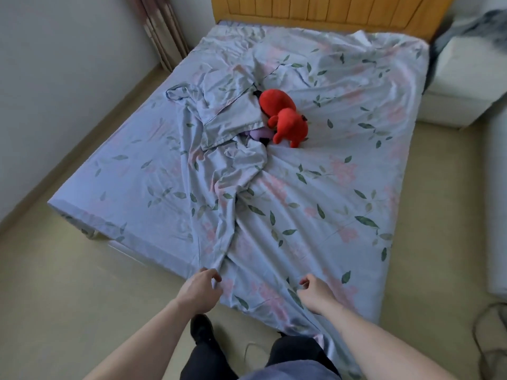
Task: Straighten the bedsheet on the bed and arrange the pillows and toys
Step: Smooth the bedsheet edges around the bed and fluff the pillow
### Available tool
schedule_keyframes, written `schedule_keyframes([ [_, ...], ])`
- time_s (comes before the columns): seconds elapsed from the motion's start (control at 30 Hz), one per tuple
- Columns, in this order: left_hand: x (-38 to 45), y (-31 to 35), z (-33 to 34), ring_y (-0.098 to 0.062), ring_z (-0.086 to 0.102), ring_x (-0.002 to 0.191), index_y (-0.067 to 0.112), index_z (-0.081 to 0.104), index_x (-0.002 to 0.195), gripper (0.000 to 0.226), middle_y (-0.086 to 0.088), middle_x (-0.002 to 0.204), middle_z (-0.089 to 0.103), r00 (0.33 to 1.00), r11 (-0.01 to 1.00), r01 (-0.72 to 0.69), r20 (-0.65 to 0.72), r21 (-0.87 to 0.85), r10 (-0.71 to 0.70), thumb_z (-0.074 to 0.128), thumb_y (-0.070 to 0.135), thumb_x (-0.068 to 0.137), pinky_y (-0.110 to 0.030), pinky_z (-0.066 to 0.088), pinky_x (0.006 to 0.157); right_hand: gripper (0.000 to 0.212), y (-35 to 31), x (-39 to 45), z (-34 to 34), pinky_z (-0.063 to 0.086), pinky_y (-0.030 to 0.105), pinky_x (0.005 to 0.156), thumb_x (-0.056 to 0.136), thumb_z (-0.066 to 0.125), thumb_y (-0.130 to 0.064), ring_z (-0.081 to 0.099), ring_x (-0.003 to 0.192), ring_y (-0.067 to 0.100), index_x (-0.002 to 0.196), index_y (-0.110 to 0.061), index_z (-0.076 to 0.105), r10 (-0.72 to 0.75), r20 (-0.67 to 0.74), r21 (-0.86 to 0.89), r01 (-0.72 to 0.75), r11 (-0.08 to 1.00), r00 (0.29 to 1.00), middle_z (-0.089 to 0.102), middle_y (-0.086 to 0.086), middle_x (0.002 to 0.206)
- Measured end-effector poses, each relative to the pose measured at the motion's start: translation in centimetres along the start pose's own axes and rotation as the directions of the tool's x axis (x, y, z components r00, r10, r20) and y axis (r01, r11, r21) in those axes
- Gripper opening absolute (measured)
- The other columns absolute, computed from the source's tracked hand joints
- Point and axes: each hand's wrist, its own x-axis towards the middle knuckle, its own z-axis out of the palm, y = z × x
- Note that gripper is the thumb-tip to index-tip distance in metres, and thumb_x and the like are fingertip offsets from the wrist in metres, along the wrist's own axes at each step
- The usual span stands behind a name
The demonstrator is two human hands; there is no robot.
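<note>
— Where's the bedsheet [315, 193] from where you stand?

— Spread over the whole bed, pale blue cotton printed with pink flowers and green leaves. Its near edge hangs off the foot of the bed, right at the person's hands. A thick ridge of bunched cloth runs from the left hand [199, 290] up the middle toward the toys.

— And the hands?

— The left hand has its fingers [212, 277] curled round the bottom end of that ridge, pinching the fabric at the bed's edge. The right hand [315, 294] is just beside it on the sheet, fingers bent inward with a fold of cloth gathered under them. The stretch of sheet between the two hands drapes down toward the person's dark trousers.

— The toys?

— Well apart from the hands, mid-bed. A red plush toy [282, 116], soft and rounded, lies on the sheet. Touching its left side is a purple plush toy [259, 134], mostly hidden under a crumpled pillowcase [233, 113] in the same floral cloth.

— Around the bed?

— A wooden headboard [329, 12] with vertical grooves at the far end, a curtain [162, 31] in the left corner, a white sofa [466, 86] on the right, and a beige floor [68, 283].
</note>
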Motion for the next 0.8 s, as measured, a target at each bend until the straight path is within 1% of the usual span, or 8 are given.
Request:
schedule_keyframes([
  [0.07, 2.0, -0.5, -0.7, -0.017, 0.059, 0.108, 0.028, 0.060, 0.124, 0.030, 0.006, 0.130, 0.049, 0.997, 0.997, -0.070, 0.032, 0.034, 0.069, 0.057, 0.037, 0.096, -0.027, 0.045, 0.090, 0.032, -0.9, 0.3, 0.6, 0.044, 0.026, 0.081, 0.093, 0.055, -0.024, 0.058, 0.103, 0.018, 0.124, -0.021, 0.054, 0.011, -0.041, 0.059, -0.008, 0.998, 0.999, 0.061, -0.001, 0.122],
  [0.27, 8.7, -5.8, -4.2, -0.017, 0.061, 0.106, 0.029, 0.058, 0.124, 0.029, 0.006, 0.135, 0.044, 0.931, 0.924, -0.339, 0.208, 0.178, 0.301, 0.055, 0.038, 0.097, -0.034, 0.050, 0.095, 0.030, -3.8, -0.6, 7.2, 0.045, 0.027, 0.081, 0.094, 0.056, -0.020, 0.058, 0.102, 0.021, 0.124, -0.016, 0.056, 0.257, -0.154, 0.296, -0.204, 0.933, 0.954, 0.063, 0.003, 0.125],
  [0.33, 10.3, -7.6, -4.8, -0.018, 0.059, 0.108, 0.028, 0.057, 0.125, 0.029, 0.006, 0.135, 0.043, 0.907, 0.894, -0.392, 0.252, 0.219, 0.336, 0.056, 0.038, 0.098, -0.033, 0.049, 0.095, 0.032, -4.6, -1.5, 9.4, 0.045, 0.028, 0.084, 0.094, 0.058, -0.023, 0.059, 0.108, 0.023, 0.125, -0.018, 0.055, 0.303, -0.155, 0.336, -0.238, 0.911, 0.940, 0.062, 0.003, 0.126],
  [0.43, 12.5, -10.4, -5.6, -0.019, 0.058, 0.109, 0.031, 0.055, 0.117, 0.021, 0.004, 0.137, 0.043, 0.884, 0.847, -0.437, 0.318, 0.302, 0.342, 0.057, 0.036, 0.097, -0.031, 0.047, 0.094, 0.031, -6.8, -3.4, 12.8, 0.043, 0.029, 0.082, 0.097, 0.054, -0.027, 0.057, 0.104, 0.020, 0.127, -0.021, 0.053, 0.340, -0.138, 0.426, -0.254, 0.868, 0.930, 0.060, 0.000, 0.125],
  [0.5, 13.2, -11.3, -5.6, -0.019, 0.058, 0.106, 0.034, 0.052, 0.111, 0.016, 0.004, 0.135, 0.043, 0.864, 0.811, -0.473, 0.363, 0.344, 0.350, 0.058, 0.035, 0.096, -0.032, 0.049, 0.091, 0.033, -7.7, -4.9, 15.1, 0.042, 0.028, 0.082, 0.097, 0.053, -0.026, 0.057, 0.105, 0.018, 0.130, -0.022, 0.052, 0.371, -0.142, 0.499, -0.258, 0.827, 0.918, 0.059, -0.002, 0.125],
  [0.6, 14.1, -11.6, -5.0, -0.015, 0.060, 0.096, 0.032, 0.055, 0.113, 0.018, 0.008, 0.130, 0.042, 0.834, 0.765, -0.527, 0.399, 0.371, 0.381, 0.057, 0.034, 0.095, -0.034, 0.053, 0.088, 0.034, -8.0, -6.6, 18.0, 0.047, 0.029, 0.089, 0.095, 0.056, -0.024, 0.060, 0.108, 0.020, 0.129, -0.021, 0.055, 0.409, -0.167, 0.592, -0.240, 0.769, 0.897, 0.061, -0.002, 0.121],
  [0.7, 14.5, -10.7, -3.7, -0.013, 0.061, 0.093, 0.033, 0.056, 0.116, 0.021, 0.010, 0.130, 0.042, 0.801, 0.718, -0.581, 0.427, 0.383, 0.420, 0.057, 0.035, 0.095, -0.033, 0.052, 0.090, 0.027, -6.6, -7.8, 20.1, 0.049, 0.029, 0.081, 0.091, 0.057, -0.024, 0.060, 0.097, 0.019, 0.119, -0.022, 0.055, 0.495, -0.129, 0.668, -0.294, 0.684, 0.859, 0.059, 0.000, 0.115],
  [0.8, 14.7, -9.9, -2.0, -0.013, 0.061, 0.097, 0.035, 0.056, 0.117, 0.021, 0.011, 0.129, 0.043, 0.775, 0.677, -0.620, 0.445, 0.396, 0.449, 0.057, 0.036, 0.096, -0.031, 0.051, 0.090, 0.031, -4.9, -7.5, 21.6, 0.042, 0.026, 0.076, 0.092, 0.056, -0.021, 0.055, 0.091, 0.018, 0.122, -0.018, 0.055, 0.542, -0.121, 0.666, -0.337, 0.666, 0.832, 0.062, 0.003, 0.119],
])
